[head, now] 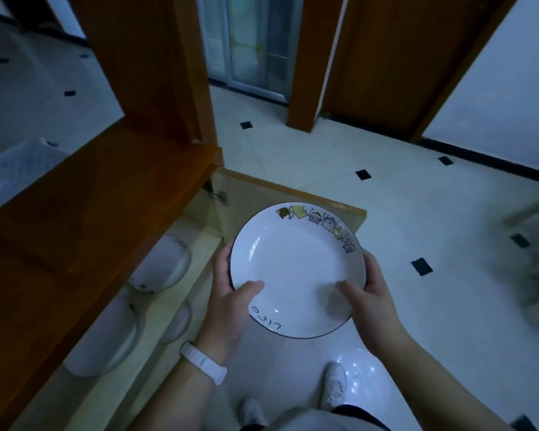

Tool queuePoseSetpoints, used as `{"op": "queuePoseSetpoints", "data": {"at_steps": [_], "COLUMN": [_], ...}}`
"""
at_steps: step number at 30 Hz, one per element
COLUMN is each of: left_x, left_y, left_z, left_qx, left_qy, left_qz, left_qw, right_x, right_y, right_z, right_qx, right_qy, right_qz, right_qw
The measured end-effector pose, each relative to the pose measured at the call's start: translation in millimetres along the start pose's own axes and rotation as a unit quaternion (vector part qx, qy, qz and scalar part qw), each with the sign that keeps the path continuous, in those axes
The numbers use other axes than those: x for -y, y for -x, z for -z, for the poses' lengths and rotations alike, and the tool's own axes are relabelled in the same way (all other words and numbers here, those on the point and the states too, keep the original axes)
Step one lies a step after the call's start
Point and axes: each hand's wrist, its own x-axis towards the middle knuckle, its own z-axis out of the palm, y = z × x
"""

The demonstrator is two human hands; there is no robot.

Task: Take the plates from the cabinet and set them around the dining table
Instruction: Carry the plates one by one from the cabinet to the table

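A white plate (296, 269) with a dark rim and small cartoon figures along its far edge is held level in front of me, above the floor. My left hand (231, 301) grips its left edge, thumb on top of the plate. My right hand (369, 293) grips the right edge the same way. To my left the wooden cabinet (75, 231) stands with its door (293, 194) swung open. Inside on the shelf lie more dishes: a glass bowl (164, 264) and a large pale plate (106, 334).
The open cabinet door juts out just beyond the plate. A white plastic basket (16, 169) shows past the cabinet top at left. Pale tiled floor (386, 194) with black insets spreads ahead to a wooden doorway (305, 60). A chair or table leg (532, 206) stands at right.
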Motion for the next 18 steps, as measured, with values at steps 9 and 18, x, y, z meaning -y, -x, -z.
{"op": "queuePoseSetpoints", "data": {"at_steps": [9, 18], "left_x": [13.2, 47.6], "left_y": [-15.8, -11.8], "left_z": [-102.8, -281.4], "left_qx": [0.035, 0.106], "left_qy": [-0.015, -0.042], "left_qz": [-0.001, 0.010], "left_qw": [0.999, 0.993], "right_x": [17.6, 34.1], "right_y": [-7.3, -8.4], "right_z": [92.8, 260.2], "right_qx": [-0.045, -0.134], "right_qy": [-0.041, -0.066], "right_qz": [0.030, 0.055], "right_qw": [0.998, 0.987]}}
